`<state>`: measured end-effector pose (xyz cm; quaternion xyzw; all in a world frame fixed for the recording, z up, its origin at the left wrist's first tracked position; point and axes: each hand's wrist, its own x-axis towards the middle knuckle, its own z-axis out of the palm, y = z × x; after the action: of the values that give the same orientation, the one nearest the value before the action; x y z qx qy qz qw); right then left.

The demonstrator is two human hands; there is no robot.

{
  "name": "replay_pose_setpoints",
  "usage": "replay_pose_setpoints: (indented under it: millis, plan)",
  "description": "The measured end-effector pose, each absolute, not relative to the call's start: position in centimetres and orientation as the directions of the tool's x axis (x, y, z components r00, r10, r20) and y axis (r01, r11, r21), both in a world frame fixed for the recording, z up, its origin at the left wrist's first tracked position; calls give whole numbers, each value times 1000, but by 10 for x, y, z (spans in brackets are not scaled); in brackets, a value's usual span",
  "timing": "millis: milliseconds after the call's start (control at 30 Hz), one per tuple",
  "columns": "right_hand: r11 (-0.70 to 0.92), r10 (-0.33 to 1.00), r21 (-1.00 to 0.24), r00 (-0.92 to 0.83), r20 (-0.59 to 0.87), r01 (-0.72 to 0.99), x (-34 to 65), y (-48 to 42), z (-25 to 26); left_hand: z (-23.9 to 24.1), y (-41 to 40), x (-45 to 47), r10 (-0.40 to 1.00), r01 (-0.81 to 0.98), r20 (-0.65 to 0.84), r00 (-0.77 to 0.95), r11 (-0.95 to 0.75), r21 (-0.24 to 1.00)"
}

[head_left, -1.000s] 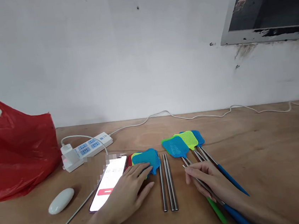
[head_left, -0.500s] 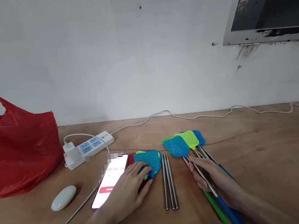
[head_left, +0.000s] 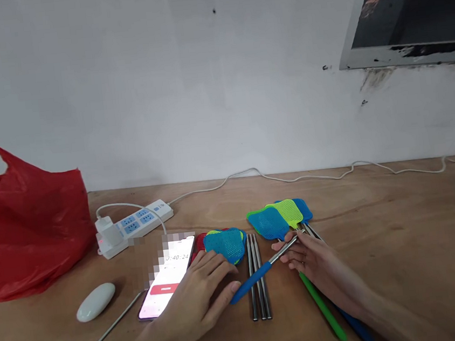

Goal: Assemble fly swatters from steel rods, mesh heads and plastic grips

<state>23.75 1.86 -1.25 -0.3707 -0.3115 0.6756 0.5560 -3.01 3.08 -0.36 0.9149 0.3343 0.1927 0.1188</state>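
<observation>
My right hand [head_left: 307, 257] pinches the metal shaft of a blue-handled fly swatter [head_left: 258, 274], which lies swung across three bare steel rods [head_left: 257, 276]. Its blue mesh head [head_left: 269, 222] fans with a green head [head_left: 287, 211] and another blue one [head_left: 302, 207]. My left hand [head_left: 201, 290] rests palm down, fingers spread, on a small stack of loose swatter heads [head_left: 226, 244] and touches the blue grip's end. A green handle [head_left: 322, 307] runs under my right wrist.
A lit phone [head_left: 166, 277] lies left of my left hand. Further left are a white oval object [head_left: 95, 302], a thin metal rod [head_left: 101, 338], a power strip [head_left: 133, 226] with cable, and a red plastic bag [head_left: 25, 219]. A wall closes the back.
My right hand slid up the shaft toward the head and swung the blue handle leftward across the steel rods, until it met my left fingers. My left hand barely shifted.
</observation>
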Motion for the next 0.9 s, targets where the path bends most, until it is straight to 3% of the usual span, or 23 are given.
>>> replay_pose_setpoints:
  millis: [400,900]
  plan:
    - [-114,986,-857,-166,-33,-503,233,12,-13,-14,30,-30,604,552,284,745,-796,247]
    - [-38,989,-860,-140,39,-508,232,11,-14,-4,22,-25,611,548,182,770,-781,302]
